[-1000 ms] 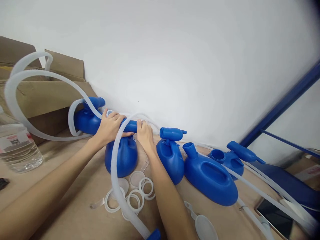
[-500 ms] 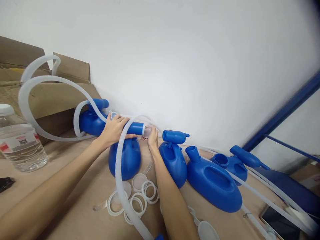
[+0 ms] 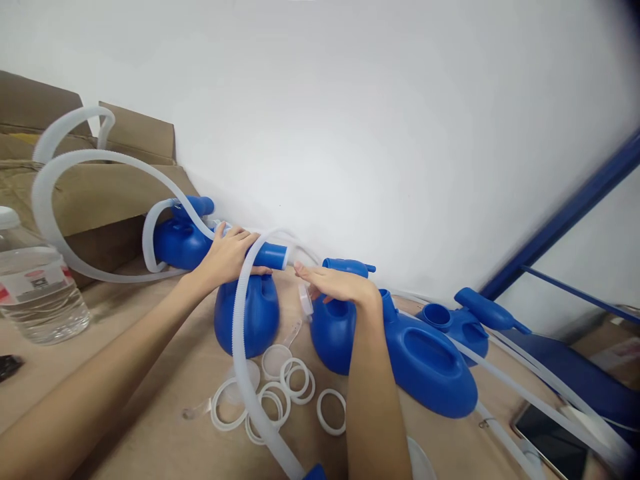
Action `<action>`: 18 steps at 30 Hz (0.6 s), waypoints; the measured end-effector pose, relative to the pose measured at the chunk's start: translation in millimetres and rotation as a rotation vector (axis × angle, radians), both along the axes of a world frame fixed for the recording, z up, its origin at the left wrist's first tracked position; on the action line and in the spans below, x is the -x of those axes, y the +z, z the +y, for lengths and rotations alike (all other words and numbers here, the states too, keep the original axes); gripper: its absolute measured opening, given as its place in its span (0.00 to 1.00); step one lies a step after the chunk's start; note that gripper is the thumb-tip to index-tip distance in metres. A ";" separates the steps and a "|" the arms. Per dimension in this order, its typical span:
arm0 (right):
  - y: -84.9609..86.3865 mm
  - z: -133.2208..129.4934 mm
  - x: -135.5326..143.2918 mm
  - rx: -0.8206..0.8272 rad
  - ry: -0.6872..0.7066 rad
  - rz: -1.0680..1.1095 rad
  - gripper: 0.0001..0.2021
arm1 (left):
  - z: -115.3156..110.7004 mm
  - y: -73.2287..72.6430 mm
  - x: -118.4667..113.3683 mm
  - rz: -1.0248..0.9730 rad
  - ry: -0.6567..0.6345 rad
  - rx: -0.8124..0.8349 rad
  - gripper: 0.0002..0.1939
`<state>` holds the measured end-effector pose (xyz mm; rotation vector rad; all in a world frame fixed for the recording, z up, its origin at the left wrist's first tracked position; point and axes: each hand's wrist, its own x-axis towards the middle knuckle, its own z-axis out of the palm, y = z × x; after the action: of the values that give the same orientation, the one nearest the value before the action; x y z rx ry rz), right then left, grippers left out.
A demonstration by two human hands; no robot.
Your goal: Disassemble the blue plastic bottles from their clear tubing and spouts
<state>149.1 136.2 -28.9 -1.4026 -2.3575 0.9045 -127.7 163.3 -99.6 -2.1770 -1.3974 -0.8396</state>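
Note:
My left hand is wrapped round a blue plastic tube piece, held sideways above a blue bottle. A whitish rim shows at the tube piece's right end. My right hand is open, fingers stretched out, fingertips at that rim; whether they touch it I cannot tell. A translucent cap hangs just below these fingers. A corrugated white hose passes in front of the tube piece. Partly behind my right hand stands another blue bottle with a blue spout piece.
White rings and clear lids lie in front. More blue bottles stand to the right, near a phone. A cardboard box, hoses and a water bottle are at left. A white wall rises behind.
My right hand has gone from gripping the clear part at the tube's end to lying flat with stretched fingers, its wrist further right. The translucent cap now hangs lower. My left hand keeps its hold.

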 end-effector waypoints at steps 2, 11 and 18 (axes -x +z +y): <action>0.4 -1.0 1.3 -0.076 -0.043 -0.047 0.40 | 0.1 1.0 0.7 -0.008 -0.008 0.019 0.39; -35.5 43.4 51.6 0.027 -0.157 0.675 0.19 | 0.5 1.2 4.3 0.011 -0.023 -0.019 0.38; -53.9 50.9 60.7 0.164 -0.054 0.950 0.14 | 0.4 -1.2 4.7 0.012 -0.048 -0.082 0.37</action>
<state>88.4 187.0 -82.8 -0.7799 -1.5376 1.3734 -132.4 163.8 -100.8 -2.1580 -1.2869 -0.8841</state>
